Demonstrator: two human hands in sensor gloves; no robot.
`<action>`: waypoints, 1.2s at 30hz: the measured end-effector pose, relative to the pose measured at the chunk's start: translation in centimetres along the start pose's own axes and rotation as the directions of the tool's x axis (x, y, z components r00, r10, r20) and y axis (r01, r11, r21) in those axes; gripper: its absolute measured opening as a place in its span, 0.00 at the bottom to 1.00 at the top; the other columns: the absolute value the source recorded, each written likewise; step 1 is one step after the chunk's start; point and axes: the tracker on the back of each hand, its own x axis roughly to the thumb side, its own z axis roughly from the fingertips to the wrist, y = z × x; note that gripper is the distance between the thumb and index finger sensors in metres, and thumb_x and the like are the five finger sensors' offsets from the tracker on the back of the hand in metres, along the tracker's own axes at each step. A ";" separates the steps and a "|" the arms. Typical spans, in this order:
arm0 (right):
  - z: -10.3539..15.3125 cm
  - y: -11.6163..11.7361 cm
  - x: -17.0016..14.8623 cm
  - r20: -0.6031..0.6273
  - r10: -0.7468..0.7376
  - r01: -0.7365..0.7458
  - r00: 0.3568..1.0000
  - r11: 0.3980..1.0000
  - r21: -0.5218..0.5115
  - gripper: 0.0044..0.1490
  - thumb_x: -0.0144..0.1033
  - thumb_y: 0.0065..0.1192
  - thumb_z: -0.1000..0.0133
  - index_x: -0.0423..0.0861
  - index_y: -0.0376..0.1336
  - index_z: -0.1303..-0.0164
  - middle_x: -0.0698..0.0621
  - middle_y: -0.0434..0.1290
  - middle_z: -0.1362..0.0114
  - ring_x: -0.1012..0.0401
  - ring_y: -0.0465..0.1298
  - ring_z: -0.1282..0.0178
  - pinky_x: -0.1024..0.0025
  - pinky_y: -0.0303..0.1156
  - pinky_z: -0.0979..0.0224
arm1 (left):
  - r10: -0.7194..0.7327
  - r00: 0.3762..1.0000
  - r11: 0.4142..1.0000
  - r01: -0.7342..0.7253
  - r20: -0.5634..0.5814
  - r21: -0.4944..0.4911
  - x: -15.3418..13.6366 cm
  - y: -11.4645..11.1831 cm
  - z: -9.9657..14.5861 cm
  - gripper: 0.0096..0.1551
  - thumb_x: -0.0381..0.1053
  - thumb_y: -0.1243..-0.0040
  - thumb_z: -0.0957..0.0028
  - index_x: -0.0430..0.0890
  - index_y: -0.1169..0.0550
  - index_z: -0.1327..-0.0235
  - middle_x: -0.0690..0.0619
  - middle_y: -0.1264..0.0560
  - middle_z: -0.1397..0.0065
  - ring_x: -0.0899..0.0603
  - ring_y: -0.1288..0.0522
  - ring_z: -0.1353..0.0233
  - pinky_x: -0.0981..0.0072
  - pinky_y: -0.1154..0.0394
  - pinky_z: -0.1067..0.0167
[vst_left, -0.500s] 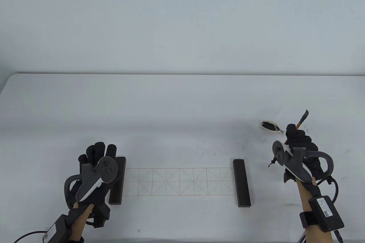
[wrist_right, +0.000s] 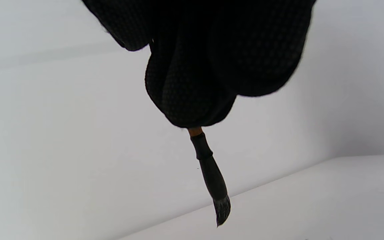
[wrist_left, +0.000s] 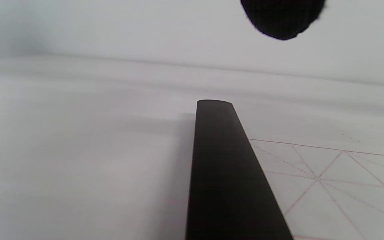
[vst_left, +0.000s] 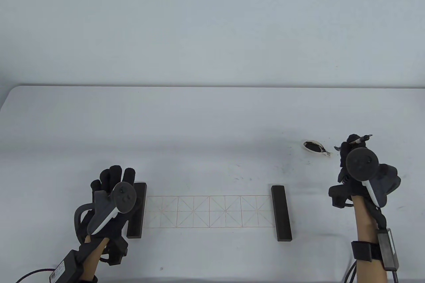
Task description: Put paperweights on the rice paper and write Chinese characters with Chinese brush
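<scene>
Now right hand raised, grip around brush.

Bright even light, soft faint shadows, wrist views blurry, no glare

A white table against a pale wall, with small dark specks on its surface

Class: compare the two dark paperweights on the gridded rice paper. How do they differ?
The dark rectangular left paperweight lies partly under the left hand; the dark rectangular right paperweight lies untouched. The left one leans slightly clockwise, the right one anticlockwise. Both pin an end of the gridded rice paper.
</scene>
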 end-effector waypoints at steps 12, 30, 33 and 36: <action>-0.5 3.6 -4.4 -0.323 -0.401 0.364 0.857 0.916 -0.170 0.24 0.46 0.60 0.41 0.42 0.70 0.46 0.47 0.83 0.55 0.60 0.85 0.64 0.73 0.82 0.63 | 0.003 1.000 1.000 -0.003 -0.007 -0.020 -0.1 -0.1 -0.1 0.52 0.64 0.51 0.48 0.66 0.64 0.18 0.53 0.69 0.10 0.39 0.67 0.10 0.47 0.69 0.16; -0.3 8.4 -5.0 -0.417 -0.382 0.381 0.825 0.920 -0.089 0.31 0.44 0.51 0.37 0.33 0.66 0.37 0.39 0.81 0.46 0.54 0.85 0.55 0.68 0.83 0.57 | 0.000 1.000 0.999 -0.001 -0.008 -0.037 0.0 -0.1 -0.1 0.52 0.64 0.51 0.48 0.66 0.64 0.18 0.53 0.68 0.10 0.39 0.67 0.10 0.47 0.69 0.16; -0.3 7.9 -5.1 -0.417 -0.356 0.348 0.836 0.932 -0.098 0.31 0.44 0.52 0.37 0.33 0.66 0.37 0.39 0.82 0.46 0.55 0.85 0.56 0.68 0.83 0.58 | -0.005 1.000 0.999 0.005 0.000 -0.045 0.1 -0.1 -0.1 0.52 0.64 0.51 0.48 0.66 0.64 0.18 0.53 0.68 0.10 0.39 0.67 0.10 0.47 0.69 0.16; -0.3 7.3 -5.1 -0.407 -0.325 0.308 0.854 0.945 -0.110 0.31 0.45 0.52 0.37 0.34 0.67 0.38 0.39 0.82 0.47 0.55 0.86 0.57 0.69 0.83 0.59 | -0.005 1.000 0.999 0.005 0.000 -0.045 0.1 0.0 -0.1 0.52 0.64 0.51 0.48 0.66 0.64 0.18 0.53 0.68 0.10 0.39 0.67 0.10 0.47 0.69 0.16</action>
